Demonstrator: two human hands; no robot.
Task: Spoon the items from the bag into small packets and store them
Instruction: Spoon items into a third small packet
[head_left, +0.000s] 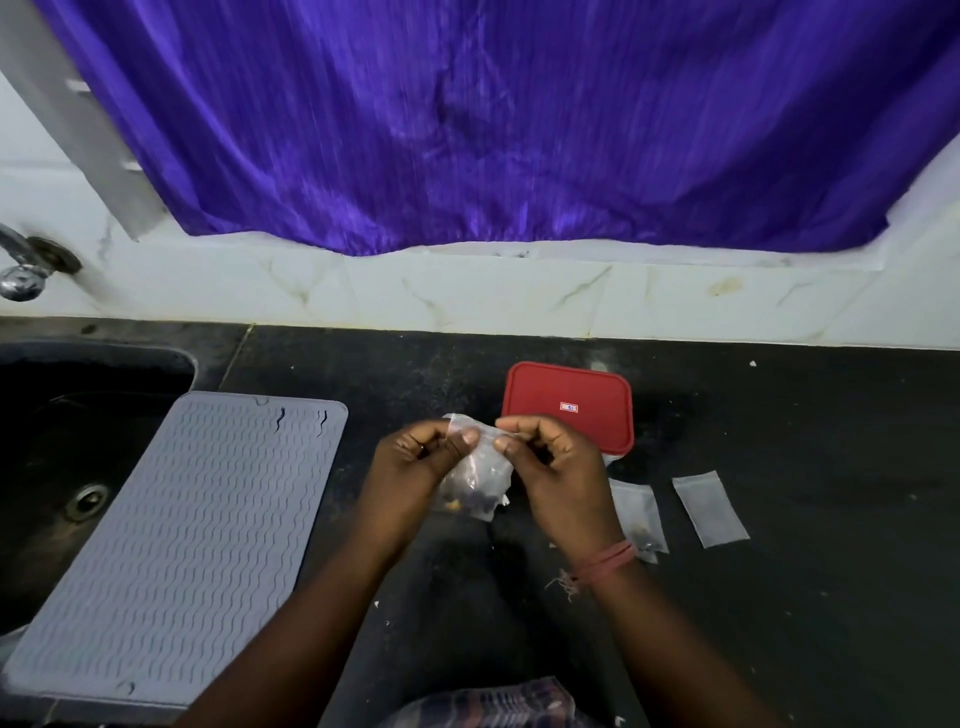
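Together, both hands (485, 457) pinch the clear bag's (480, 467) top edge above open black counter (779, 597).

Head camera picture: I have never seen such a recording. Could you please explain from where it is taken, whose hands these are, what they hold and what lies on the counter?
There is no machine here. A person wears one camera on the head, which looks down at their own two hands. The left hand and the right hand both pinch the top of a small clear plastic bag with dark items inside. On the black counter behind it stands a container with a red lid. Right of the hands lie two small packets: one with a few items, one apparently empty. At the left a grey ribbed mat partly covers the sink.
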